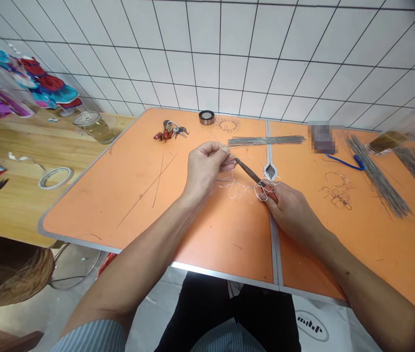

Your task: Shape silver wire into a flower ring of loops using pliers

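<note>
My left hand is closed, thumb and forefinger pinching one side of a thin wire ring with petal-like loops. In my right hand is a slim pair of pliers with reddish-brown handles, its dark tip pointing up and left to the wire at my left fingertips. Loops of the wire piece hang between both hands, above the orange table. My fingers hide part of the wire and of the handles.
Behind my hands lie a bundle of straight wires, a roll of tape and keys. Thicker wire bundles and a looped wire piece are on the right. Loose wires lie left. A tiled wall borders the table.
</note>
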Motion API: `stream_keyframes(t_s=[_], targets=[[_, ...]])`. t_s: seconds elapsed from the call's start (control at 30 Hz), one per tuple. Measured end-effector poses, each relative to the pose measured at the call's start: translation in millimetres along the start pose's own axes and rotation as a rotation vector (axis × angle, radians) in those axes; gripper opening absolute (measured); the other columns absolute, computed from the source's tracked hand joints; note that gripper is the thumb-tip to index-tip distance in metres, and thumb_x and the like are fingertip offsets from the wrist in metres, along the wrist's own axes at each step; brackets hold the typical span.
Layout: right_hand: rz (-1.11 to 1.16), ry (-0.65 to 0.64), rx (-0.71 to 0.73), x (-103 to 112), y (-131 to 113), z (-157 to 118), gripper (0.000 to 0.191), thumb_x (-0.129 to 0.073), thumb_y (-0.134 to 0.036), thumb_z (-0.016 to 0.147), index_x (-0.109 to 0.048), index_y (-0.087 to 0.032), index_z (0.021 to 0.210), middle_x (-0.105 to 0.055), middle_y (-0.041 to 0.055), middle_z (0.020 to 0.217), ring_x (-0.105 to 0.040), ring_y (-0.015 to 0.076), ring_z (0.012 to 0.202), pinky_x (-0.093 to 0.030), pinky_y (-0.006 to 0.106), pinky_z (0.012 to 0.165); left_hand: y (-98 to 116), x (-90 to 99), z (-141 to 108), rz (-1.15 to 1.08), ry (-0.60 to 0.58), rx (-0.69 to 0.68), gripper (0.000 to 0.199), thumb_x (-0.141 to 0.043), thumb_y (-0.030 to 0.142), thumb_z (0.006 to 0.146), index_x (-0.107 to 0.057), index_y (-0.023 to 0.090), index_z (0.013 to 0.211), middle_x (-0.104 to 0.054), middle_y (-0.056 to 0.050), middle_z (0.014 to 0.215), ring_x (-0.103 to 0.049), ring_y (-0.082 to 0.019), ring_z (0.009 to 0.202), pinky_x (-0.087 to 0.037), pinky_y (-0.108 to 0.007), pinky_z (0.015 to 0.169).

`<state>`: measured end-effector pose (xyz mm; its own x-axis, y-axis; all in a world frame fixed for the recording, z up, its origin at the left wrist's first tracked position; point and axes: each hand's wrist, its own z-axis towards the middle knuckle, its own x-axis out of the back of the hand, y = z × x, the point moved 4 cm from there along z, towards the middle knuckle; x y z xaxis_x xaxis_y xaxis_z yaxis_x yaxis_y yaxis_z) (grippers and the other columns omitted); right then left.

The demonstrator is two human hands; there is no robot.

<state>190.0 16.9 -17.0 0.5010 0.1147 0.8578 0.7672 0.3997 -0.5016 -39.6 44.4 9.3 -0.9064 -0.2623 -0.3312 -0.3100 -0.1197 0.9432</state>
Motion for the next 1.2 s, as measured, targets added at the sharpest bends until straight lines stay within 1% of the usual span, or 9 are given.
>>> stream_keyframes(t_s=[0.13, 0.3, 0.4, 0.5, 0.57, 0.7, 0.8, 1.03, 1.2], targets=[[-0.007, -0.006, -0.002, 1.7, -1.3, -0.5, 0.031, -0.048, -0.044, 0.117, -0.065, -0.026, 0.100, -0.071, 0.0061, 0.093, -0.066, 0.0252, 0.085, -0.044, 0.036, 0.071, 0.1, -0.1, 0.2, 0.012, 0.002, 0.006, 0.015, -0.081, 0.021, 0.085, -0.070, 0.020, 0.074, -0.076, -0.002, 0.072, -0.073, -0.013, 0.063, -0.062, -0.024, 0.065], [0.010, 0.006, 0.011, 3.3, -4.3, -1.0, 0.037, -0.047, -0.043, 0.117, -0.050, -0.026, 0.084, -0.065, 0.0035, 0.083, -0.059, 0.0217, 0.074, -0.039, 0.034, 0.066, 0.2, 0.3, -0.2, 0.021, -0.006, 0.006, 0.016, -0.081, 0.022, 0.084, -0.069, 0.020, 0.073, -0.076, -0.002, 0.072, -0.073, -0.012, 0.063, -0.062, -0.024, 0.066], [0.031, 0.018, 0.008, 4.1, -6.0, -1.2, 0.042, -0.051, -0.045, 0.115, -0.041, -0.027, 0.079, -0.060, 0.0018, 0.077, -0.053, 0.0201, 0.069, -0.037, 0.034, 0.064, 0.3, 0.1, -0.8, 0.019, -0.010, 0.007, 0.017, -0.082, 0.023, 0.085, -0.070, 0.019, 0.074, -0.076, -0.002, 0.073, -0.074, -0.012, 0.064, -0.062, -0.023, 0.066], [0.051, 0.022, -0.006, 4.9, -7.2, -1.8, 0.044, -0.051, -0.047, 0.115, -0.038, -0.027, 0.078, -0.057, 0.0008, 0.075, -0.051, 0.0194, 0.067, -0.036, 0.034, 0.064, 0.2, -0.3, -1.0, 0.007, -0.008, 0.017, 0.020, -0.085, 0.024, 0.084, -0.069, 0.019, 0.074, -0.076, -0.002, 0.072, -0.075, -0.013, 0.065, -0.062, -0.024, 0.066], [0.062, 0.018, -0.019, 5.6, -7.7, -2.3, 0.044, -0.051, -0.049, 0.115, -0.039, -0.027, 0.078, -0.057, 0.0005, 0.074, -0.050, 0.0194, 0.067, -0.036, 0.033, 0.063, 0.2, -0.7, -0.8, -0.001, -0.014, 0.015, 0.021, -0.086, 0.024, 0.084, -0.069, 0.019, 0.073, -0.075, -0.002, 0.072, -0.075, -0.014, 0.065, -0.062, -0.024, 0.065], [0.085, -0.010, -0.036, 6.0, -7.7, -2.2, 0.040, -0.050, -0.049, 0.114, -0.049, -0.027, 0.081, -0.059, 0.0007, 0.074, -0.053, 0.0202, 0.068, -0.039, 0.034, 0.065, -0.2, -0.6, -0.5, -0.003, -0.025, 0.009, 0.019, -0.083, 0.024, 0.085, -0.069, 0.019, 0.073, -0.075, -0.002, 0.072, -0.073, -0.012, 0.064, -0.062, -0.023, 0.065], [0.078, -0.013, -0.031, 5.4, -6.6, -1.1, 0.038, -0.052, -0.047, 0.113, -0.050, -0.026, 0.081, -0.060, 0.0008, 0.075, -0.054, 0.0206, 0.070, -0.039, 0.034, 0.066, 0.4, -0.4, -0.5, -0.007, -0.025, 0.003, 0.018, -0.082, 0.022, 0.086, -0.070, 0.018, 0.073, -0.075, -0.002, 0.073, -0.073, -0.012, 0.064, -0.062, -0.023, 0.065], [0.021, 0.013, -0.012, 0.9, -5.5, 0.5, 0.025, -0.049, -0.038, 0.112, -0.064, -0.026, 0.096, -0.077, 0.0064, 0.097, -0.069, 0.0265, 0.088, -0.043, 0.035, 0.071, 2.4, 1.1, 0.1, 0.007, 0.013, 0.016, 0.021, -0.086, 0.025, 0.084, -0.069, 0.019, 0.075, -0.076, -0.002, 0.074, -0.076, -0.014, 0.068, -0.063, -0.024, 0.067], [0.029, 0.016, -0.081, 1.4, -2.3, 0.2, 0.022, -0.052, -0.039, 0.111, -0.065, -0.026, 0.098, -0.077, 0.0048, 0.093, -0.070, 0.0270, 0.086, -0.044, 0.035, 0.073, 2.3, 3.5, 1.9, -0.009, 0.012, -0.002, 0.019, -0.085, 0.027, 0.084, -0.069, 0.019, 0.077, -0.076, -0.003, 0.074, -0.079, -0.015, 0.071, -0.062, -0.024, 0.066]])
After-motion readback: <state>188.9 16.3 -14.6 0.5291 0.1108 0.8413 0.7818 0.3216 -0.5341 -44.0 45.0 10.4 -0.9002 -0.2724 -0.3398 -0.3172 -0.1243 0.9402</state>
